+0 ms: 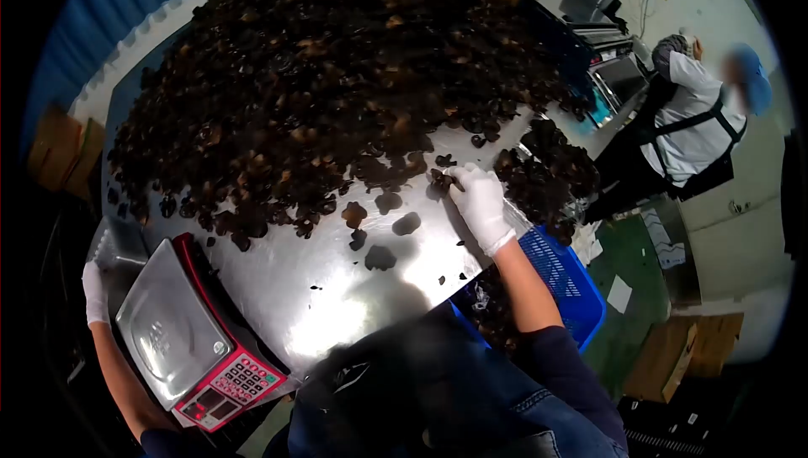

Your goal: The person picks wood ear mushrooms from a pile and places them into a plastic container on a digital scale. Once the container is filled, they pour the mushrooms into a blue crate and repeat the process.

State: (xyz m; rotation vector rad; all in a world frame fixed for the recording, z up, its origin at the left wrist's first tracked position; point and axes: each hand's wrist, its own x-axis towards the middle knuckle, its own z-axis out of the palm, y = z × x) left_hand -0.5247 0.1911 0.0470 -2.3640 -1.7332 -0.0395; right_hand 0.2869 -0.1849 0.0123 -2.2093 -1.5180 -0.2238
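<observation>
My right hand (481,204), in a white glove, pinches a dark wood ear mushroom (439,180) just above the metal table (320,277). Beyond it spreads a huge heap of wood ear mushrooms (337,79), with several loose pieces on the bare metal near my hand. At the far left, my left hand (96,294), also gloved, grips the edge of a clear plastic container (119,244); its fingers are partly hidden. Between that hand and the table's middle stands a red digital scale (240,378) with a bare steel pan (172,323).
A blue plastic basket (581,290) sits by the table's right edge, below a separate mound of mushrooms (547,167). A co-worker (686,113) stands at the right. Cardboard boxes (682,353) rest at lower right, and a blue curtain (109,20) hangs at upper left.
</observation>
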